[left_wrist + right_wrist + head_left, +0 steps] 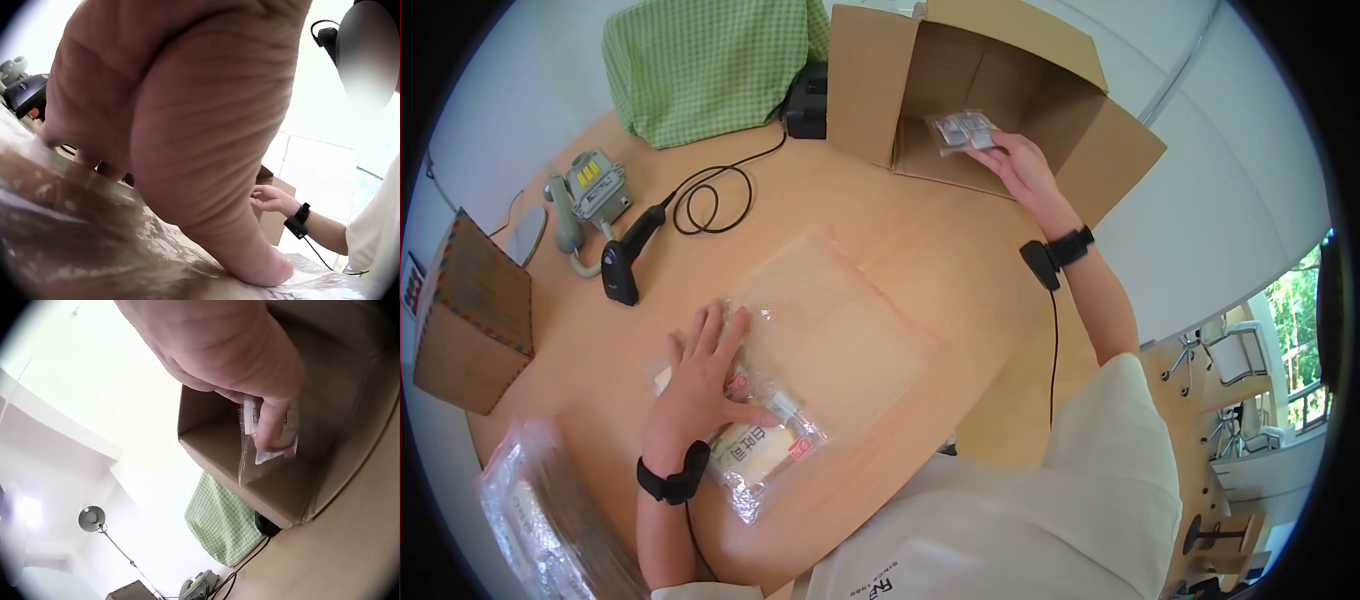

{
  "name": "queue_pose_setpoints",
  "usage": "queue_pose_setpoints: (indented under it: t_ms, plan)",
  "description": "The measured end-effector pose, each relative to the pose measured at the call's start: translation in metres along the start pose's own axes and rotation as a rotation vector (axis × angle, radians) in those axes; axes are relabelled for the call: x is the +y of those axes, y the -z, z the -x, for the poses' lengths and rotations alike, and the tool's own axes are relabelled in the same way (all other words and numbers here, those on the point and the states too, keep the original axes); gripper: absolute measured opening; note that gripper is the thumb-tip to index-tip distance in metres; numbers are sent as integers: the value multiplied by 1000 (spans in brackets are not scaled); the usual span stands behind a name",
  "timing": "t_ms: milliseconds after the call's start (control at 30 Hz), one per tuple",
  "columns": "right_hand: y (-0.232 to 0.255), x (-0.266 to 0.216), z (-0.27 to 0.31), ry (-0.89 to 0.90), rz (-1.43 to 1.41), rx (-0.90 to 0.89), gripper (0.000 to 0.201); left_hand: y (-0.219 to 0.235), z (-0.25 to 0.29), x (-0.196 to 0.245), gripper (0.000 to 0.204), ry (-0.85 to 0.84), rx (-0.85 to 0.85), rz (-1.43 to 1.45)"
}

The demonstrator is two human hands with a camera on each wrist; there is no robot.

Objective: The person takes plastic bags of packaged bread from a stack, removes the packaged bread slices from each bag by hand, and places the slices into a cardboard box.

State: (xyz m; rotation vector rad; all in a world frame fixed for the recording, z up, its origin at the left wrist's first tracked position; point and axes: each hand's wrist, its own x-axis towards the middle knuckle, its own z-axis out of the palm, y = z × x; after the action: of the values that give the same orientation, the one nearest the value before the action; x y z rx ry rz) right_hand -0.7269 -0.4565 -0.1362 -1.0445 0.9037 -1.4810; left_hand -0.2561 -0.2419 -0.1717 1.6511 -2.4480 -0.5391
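Note:
My left hand [710,365] lies flat, fingers spread, pressing on a clear-wrapped food packet [768,448] with a printed red and white label, on the wooden table [960,260]. From the left wrist view the palm [187,125] bears down on crinkled plastic [69,237]. A large clear flat bag [840,330] lies just right of it. My right hand [992,152] reaches far forward and pinches a small clear packet [962,130] at the mouth of an open cardboard box [1000,70] lying on its side. The right wrist view shows fingers [272,425] on that packet [265,447] inside the box [337,456].
A black barcode scanner [622,262] with coiled cable, a grey desk device [595,188] and a green checked cloth [710,65] sit at the far left. A brown mailing box [470,315] stands at the left edge, and a crinkled plastic bag [530,515] lies near me.

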Motion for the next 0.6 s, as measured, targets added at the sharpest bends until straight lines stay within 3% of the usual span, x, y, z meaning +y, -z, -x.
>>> queue_pose_setpoints:
  t_ms: [167, 433, 533, 600]
  plan:
    - [3, 49, -80, -72, -23, 34, 30, 0, -2, 0, 133, 1, -11, -32]
    - [-1, 90, -122, -184, -33, 122, 31, -1, -4, 0, 139, -12, 1, -48]
    - [9, 92, -118, -268, 79, 68, 32, -2, -4, 0, 140, -6, 3, -45]
    - [10, 84, -109, -347, 527, 9, 31, 2, -4, 6, 137, 3, -8, -24]
